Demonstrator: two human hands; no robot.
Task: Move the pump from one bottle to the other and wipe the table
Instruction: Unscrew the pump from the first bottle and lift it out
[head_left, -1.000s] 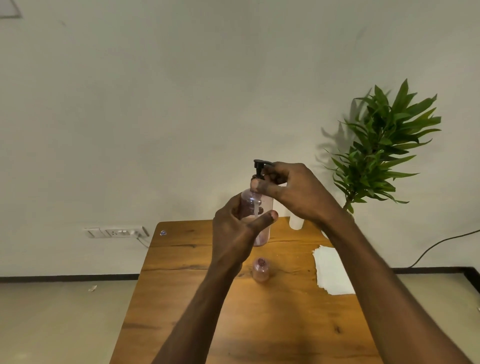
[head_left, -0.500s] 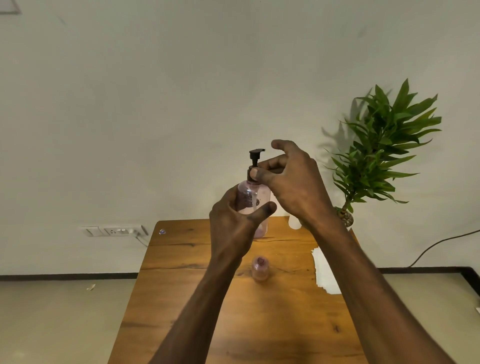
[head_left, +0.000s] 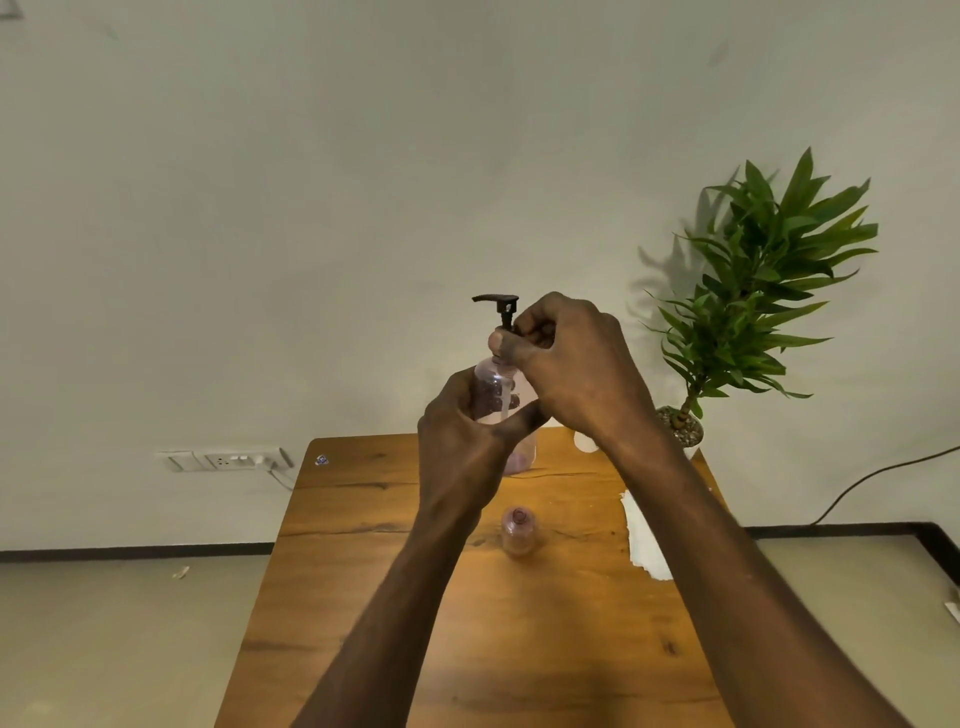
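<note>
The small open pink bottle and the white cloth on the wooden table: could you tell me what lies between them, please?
In the head view, only bare wooden table lies between the small open pink bottle and the white cloth.

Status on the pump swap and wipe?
Done: nothing clearly finished. In hand: left hand grips the held bottle while right hand pinches the pump collar at its neck. Left: open second bottle on the table has no pump; white cloth lies untouched.

Wooden table (head_left: 363, 597) carried a small open pink bottle (head_left: 518, 538) near center, white cloth (head_left: 644, 540) at right edge, potted plant (head_left: 680, 428) at far-right corner.
</note>
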